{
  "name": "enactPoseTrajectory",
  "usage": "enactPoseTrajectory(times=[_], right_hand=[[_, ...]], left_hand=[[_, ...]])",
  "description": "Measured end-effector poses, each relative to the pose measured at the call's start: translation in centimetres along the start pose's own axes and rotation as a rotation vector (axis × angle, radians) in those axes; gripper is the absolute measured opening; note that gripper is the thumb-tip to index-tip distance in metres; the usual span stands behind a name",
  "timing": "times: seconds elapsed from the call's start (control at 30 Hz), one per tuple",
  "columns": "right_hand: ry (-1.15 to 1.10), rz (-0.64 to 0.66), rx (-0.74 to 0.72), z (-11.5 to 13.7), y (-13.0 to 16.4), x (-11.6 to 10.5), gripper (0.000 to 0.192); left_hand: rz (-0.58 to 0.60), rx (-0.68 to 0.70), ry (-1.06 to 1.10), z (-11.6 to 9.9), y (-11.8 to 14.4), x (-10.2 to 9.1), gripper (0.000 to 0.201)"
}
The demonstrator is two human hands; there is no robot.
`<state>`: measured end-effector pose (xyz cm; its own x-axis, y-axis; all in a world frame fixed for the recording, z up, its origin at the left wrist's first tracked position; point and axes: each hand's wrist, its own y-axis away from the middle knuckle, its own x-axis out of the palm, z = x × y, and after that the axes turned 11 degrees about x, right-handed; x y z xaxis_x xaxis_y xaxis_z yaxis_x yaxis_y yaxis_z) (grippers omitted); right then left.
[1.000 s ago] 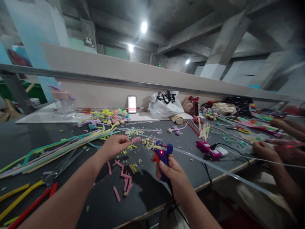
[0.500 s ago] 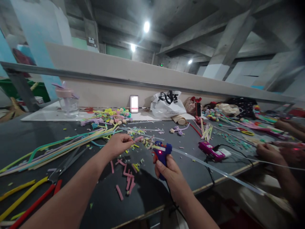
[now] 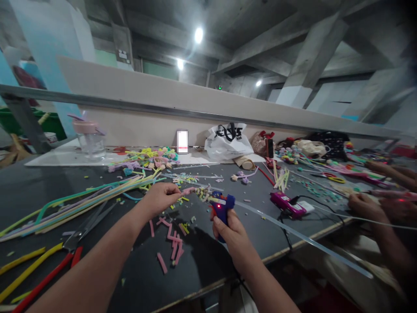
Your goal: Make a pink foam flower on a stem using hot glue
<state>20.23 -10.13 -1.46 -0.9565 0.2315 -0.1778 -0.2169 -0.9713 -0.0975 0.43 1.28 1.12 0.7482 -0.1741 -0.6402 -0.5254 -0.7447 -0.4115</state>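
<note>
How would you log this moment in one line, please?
left hand: pinching pink strip | right hand: gripping blue glue gun, red light on | on table: loose pink strips, scissors

Blue gun (image 3: 224, 203), orange trigger, red LED lit, held grip-down, nose left, clear stick (image 3: 302, 237) out the rear; pink strip (image 3: 188, 191) short, held near level by the nose, contact unclear.

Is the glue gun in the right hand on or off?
On, it appears: a red light glows on the side of the glue gun, held in the right hand. How hot it is, I cannot tell.
</note>
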Motion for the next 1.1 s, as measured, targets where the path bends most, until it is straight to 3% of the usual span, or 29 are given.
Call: enactPoseTrajectory(times=[0.17, 0.3, 0.53, 0.73, 0.93, 1.0, 1.1], right_hand=[[-0.208, -0.023, 0.094, 0.4, 0.2, -0.1, 0.024], [-0.445, -0.006, 0.263, -0.2, -0.6, -1.0, 0.031], [-0.489, -0.033, 0.526, -1.2, -3.2, -3.6, 0.020], [0.100, 0.076, 0.558, -0.9, -4.6, -5.4, 0.035], [0.547, -0.028, 0.425, 1.2, -6.7, -7.6, 0.029], [0.654, -0.046, 0.299, 1.9, -6.5, -6.7, 0.026], [0.712, 0.053, 0.081, 2.2, -5.0, -2.8, 0.015]], left_hand=[[-0.001, -0.015, 0.093, 0.8, 0.0, 0.0, 0.028], [-0.028, -0.035, 0.104, 1.6, 0.0, 0.1, 0.032], [-0.048, -0.066, 0.056, 2.6, -0.2, -0.1, 0.029], [-0.057, -0.093, 0.037, 2.6, -0.2, -0.4, 0.026], [-0.063, -0.088, 0.052, 2.4, -0.3, -0.5, 0.026], [-0.066, -0.092, 0.056, 2.5, -0.3, -0.5, 0.025], [-0.068, -0.087, 0.061, 2.8, -0.2, -0.5, 0.025]])
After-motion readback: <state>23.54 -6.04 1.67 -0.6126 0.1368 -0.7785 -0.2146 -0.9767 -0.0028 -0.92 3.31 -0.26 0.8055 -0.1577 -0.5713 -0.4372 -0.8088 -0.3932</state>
